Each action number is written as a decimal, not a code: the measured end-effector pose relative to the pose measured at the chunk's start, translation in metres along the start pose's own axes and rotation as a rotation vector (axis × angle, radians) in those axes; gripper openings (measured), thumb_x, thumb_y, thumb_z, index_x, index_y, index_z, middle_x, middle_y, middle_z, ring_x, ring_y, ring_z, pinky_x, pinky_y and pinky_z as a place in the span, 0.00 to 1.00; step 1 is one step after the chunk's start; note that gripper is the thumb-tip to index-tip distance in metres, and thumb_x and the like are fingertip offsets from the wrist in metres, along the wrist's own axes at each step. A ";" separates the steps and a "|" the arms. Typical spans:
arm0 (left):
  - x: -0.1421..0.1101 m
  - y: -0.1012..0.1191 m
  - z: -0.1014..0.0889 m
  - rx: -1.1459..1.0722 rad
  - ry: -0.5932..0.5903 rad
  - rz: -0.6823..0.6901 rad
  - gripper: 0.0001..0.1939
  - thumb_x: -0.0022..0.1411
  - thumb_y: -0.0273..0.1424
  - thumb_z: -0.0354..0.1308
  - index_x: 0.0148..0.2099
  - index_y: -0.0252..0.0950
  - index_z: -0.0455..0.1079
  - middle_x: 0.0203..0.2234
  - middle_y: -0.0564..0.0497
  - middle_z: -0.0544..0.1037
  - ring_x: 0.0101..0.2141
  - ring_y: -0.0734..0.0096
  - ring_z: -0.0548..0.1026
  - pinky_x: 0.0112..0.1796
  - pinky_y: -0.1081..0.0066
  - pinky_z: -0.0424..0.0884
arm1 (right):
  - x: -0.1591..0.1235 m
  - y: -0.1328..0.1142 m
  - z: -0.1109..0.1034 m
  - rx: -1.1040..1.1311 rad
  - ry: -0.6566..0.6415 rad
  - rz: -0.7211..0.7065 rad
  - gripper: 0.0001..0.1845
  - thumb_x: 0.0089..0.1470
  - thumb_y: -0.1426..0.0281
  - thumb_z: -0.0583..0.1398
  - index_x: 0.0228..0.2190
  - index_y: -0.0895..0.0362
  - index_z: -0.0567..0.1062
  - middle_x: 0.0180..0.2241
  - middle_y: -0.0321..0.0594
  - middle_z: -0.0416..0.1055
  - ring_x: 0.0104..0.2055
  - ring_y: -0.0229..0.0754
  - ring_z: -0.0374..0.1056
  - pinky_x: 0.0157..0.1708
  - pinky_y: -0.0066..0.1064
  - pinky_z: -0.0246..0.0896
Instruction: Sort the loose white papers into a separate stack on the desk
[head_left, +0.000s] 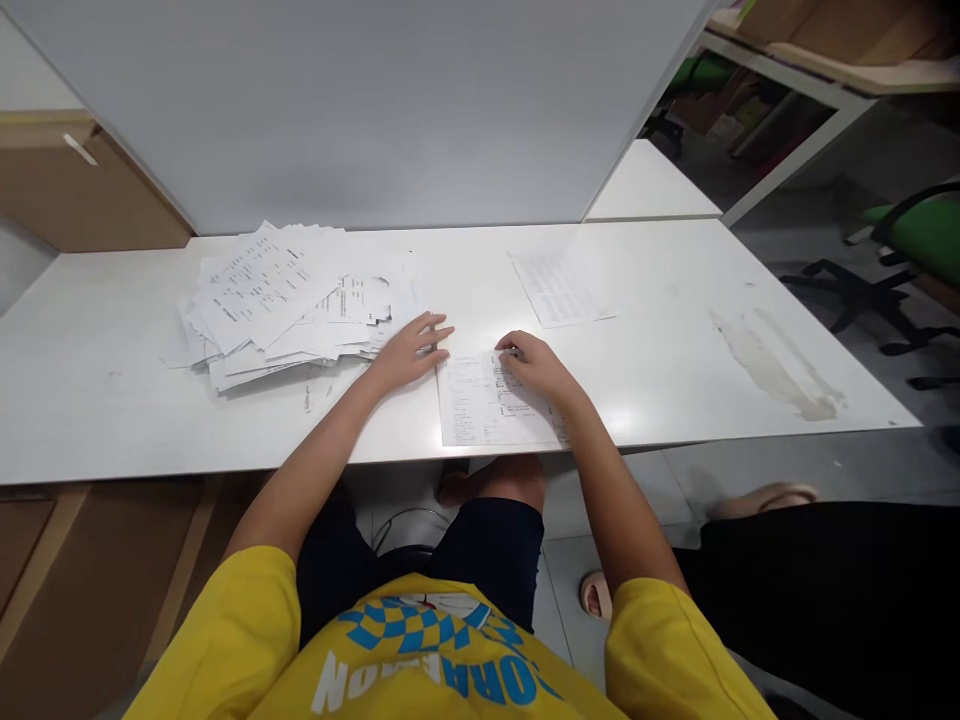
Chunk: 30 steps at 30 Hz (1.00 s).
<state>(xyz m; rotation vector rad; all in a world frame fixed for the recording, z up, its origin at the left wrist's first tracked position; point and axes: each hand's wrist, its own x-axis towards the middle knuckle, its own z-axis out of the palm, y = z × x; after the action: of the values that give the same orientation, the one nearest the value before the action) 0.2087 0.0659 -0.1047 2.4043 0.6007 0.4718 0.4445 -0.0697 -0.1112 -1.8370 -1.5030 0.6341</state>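
Left hand [406, 354]: we spread fingers open at a white printed paper sheet [480, 415].
Right hand [537, 367]: we curled fingers over it, grip unclear.

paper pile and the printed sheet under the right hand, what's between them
The left hand lies between the paper pile and the printed sheet under the right hand, in the head view.

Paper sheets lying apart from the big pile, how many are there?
2. The near sheet is by the front edge of the table, under the right hand; the far sheet lies farther back. Others may be hidden underneath.
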 end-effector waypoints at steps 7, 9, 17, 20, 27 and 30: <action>-0.002 0.000 0.003 0.076 0.027 0.048 0.24 0.69 0.49 0.48 0.62 0.50 0.65 0.66 0.52 0.62 0.67 0.59 0.55 0.63 0.51 0.58 | 0.001 0.003 0.003 -0.016 0.028 -0.112 0.08 0.53 0.70 0.54 0.35 0.53 0.71 0.39 0.43 0.71 0.43 0.49 0.67 0.45 0.43 0.62; -0.001 -0.003 0.005 0.132 0.038 0.101 0.23 0.70 0.47 0.48 0.62 0.48 0.66 0.65 0.50 0.63 0.66 0.59 0.56 0.63 0.51 0.59 | 0.001 0.003 0.004 -0.023 0.031 -0.128 0.07 0.53 0.70 0.54 0.34 0.53 0.71 0.39 0.43 0.71 0.43 0.49 0.67 0.45 0.43 0.62; -0.002 -0.007 0.012 0.295 0.034 0.186 0.22 0.72 0.42 0.47 0.63 0.45 0.65 0.65 0.51 0.63 0.67 0.58 0.55 0.63 0.51 0.60 | 0.001 0.003 0.002 -0.028 0.024 -0.131 0.07 0.52 0.71 0.54 0.34 0.53 0.71 0.38 0.44 0.70 0.44 0.50 0.67 0.45 0.45 0.62; -0.001 -0.006 0.010 0.275 0.006 0.155 0.23 0.72 0.44 0.44 0.64 0.45 0.63 0.66 0.52 0.61 0.68 0.60 0.53 0.64 0.53 0.60 | 0.003 0.000 0.004 -0.039 0.027 -0.130 0.08 0.52 0.72 0.54 0.34 0.53 0.71 0.39 0.44 0.70 0.44 0.50 0.67 0.46 0.45 0.62; 0.000 -0.008 0.006 0.132 0.005 0.110 0.27 0.71 0.50 0.42 0.65 0.48 0.61 0.67 0.54 0.59 0.68 0.63 0.52 0.65 0.53 0.57 | -0.013 -0.012 -0.024 -0.048 -0.021 0.021 0.06 0.50 0.74 0.56 0.32 0.53 0.72 0.38 0.43 0.72 0.41 0.49 0.67 0.41 0.42 0.62; 0.000 -0.009 0.004 0.090 -0.013 0.117 0.26 0.70 0.51 0.42 0.65 0.50 0.62 0.67 0.55 0.59 0.68 0.63 0.52 0.65 0.52 0.56 | -0.023 -0.005 -0.064 0.103 0.169 0.157 0.06 0.48 0.73 0.59 0.31 0.53 0.73 0.32 0.38 0.70 0.34 0.43 0.65 0.35 0.37 0.61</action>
<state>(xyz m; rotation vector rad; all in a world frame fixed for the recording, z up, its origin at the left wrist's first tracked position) 0.2077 0.0705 -0.1133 2.5363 0.4875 0.4876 0.4832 -0.1041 -0.0664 -1.8904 -1.2045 0.6022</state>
